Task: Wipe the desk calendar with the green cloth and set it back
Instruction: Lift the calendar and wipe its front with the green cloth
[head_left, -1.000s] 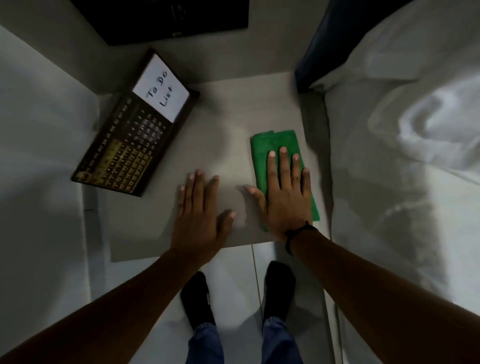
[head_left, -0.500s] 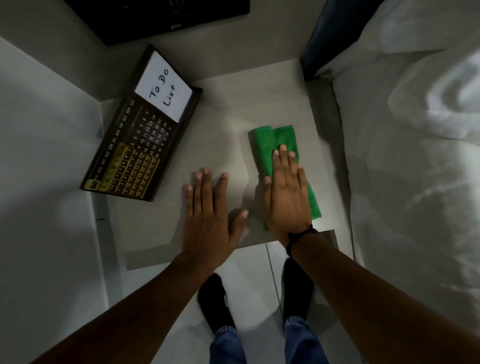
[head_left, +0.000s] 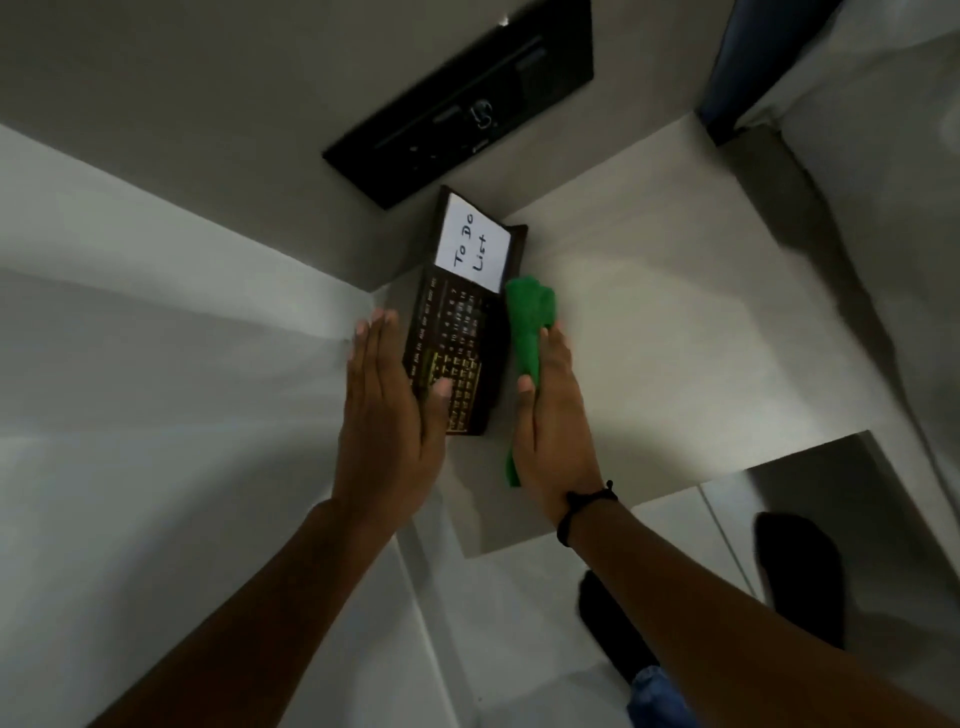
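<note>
The dark desk calendar (head_left: 457, 332), with gold and white date grids and a white "To Do List" note (head_left: 474, 248) at its top, stands in the far left corner of the small table (head_left: 675, 338). My left hand (head_left: 389, 415) is at its lower left edge with the fingers straight and the thumb lying over the gold grid. My right hand (head_left: 556, 415) grips the folded green cloth (head_left: 527, 322), which sticks out past my fingers against the calendar's right edge. A short end of the cloth hangs below my palm.
A black panel (head_left: 467, 104) is mounted on the wall above the calendar. White walls close in the left side. White bedding (head_left: 909, 156) and a dark headboard (head_left: 737, 78) lie to the right. My feet in black socks (head_left: 800, 571) stand on the floor below the table edge.
My right hand has picked the cloth up off the table and carried it left to the calendar. My left hand has left the tabletop and reached the calendar's lower left edge. The view has swung.
</note>
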